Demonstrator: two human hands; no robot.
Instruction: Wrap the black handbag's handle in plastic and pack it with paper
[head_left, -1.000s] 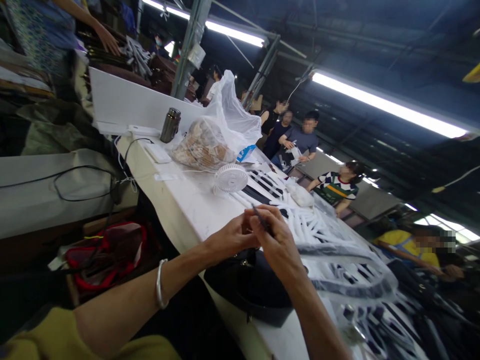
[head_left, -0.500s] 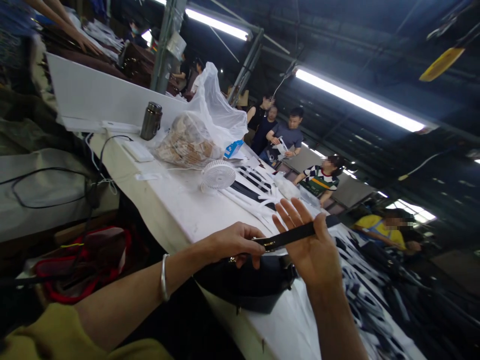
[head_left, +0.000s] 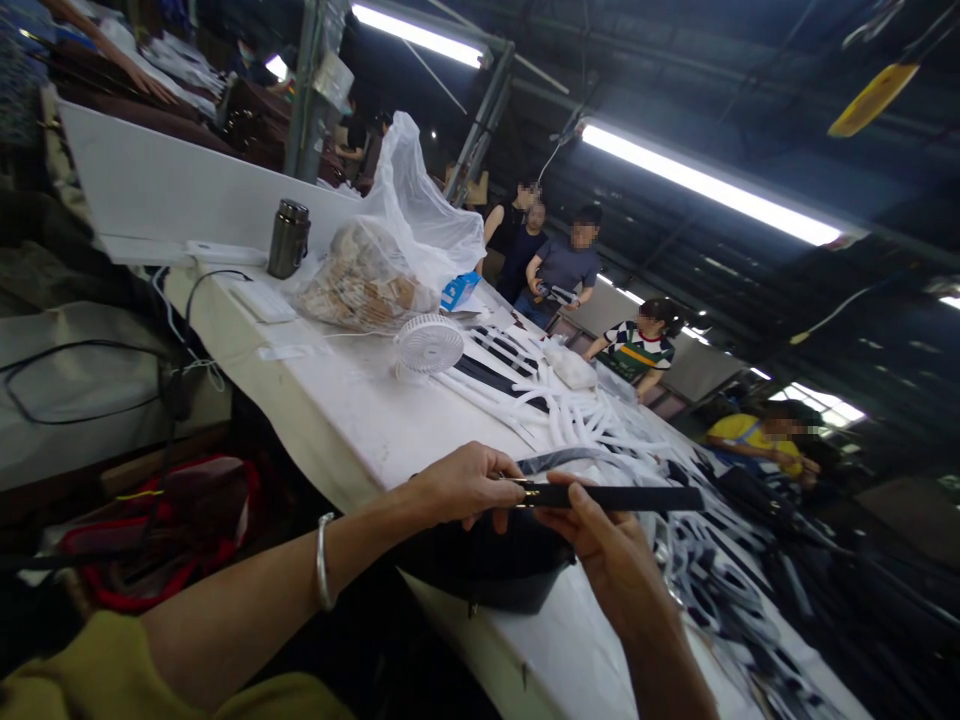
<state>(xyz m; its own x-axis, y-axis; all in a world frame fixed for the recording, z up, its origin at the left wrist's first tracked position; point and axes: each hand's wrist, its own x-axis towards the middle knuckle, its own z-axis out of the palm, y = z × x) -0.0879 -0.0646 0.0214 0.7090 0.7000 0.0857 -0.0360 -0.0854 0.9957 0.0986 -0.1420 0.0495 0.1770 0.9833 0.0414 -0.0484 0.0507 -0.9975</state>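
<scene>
My left hand (head_left: 463,485) pinches the metal-fitted end of a black strap (head_left: 619,497), held level above the table edge. My right hand (head_left: 609,548) closes its fingers around the same strap from below, a little to the right of the fitting. Under both hands a black handbag (head_left: 484,570) lies at the white table's (head_left: 360,415) near edge. A silver bangle sits on my left wrist. Beyond my hands, several white-wrapped and black straps (head_left: 570,415) are piled across the table.
A small white fan (head_left: 429,345), a plastic bag of brownish pieces (head_left: 371,280), a steel flask (head_left: 288,238) and a white divider board (head_left: 172,195) stand further back. Several people work at tables to the right. A red bag (head_left: 161,520) lies on the floor at left.
My right hand has turned from an open palm facing up to fingers curled under the strap. The strap has dropped from a tilt to level, and both hands sit lower.
</scene>
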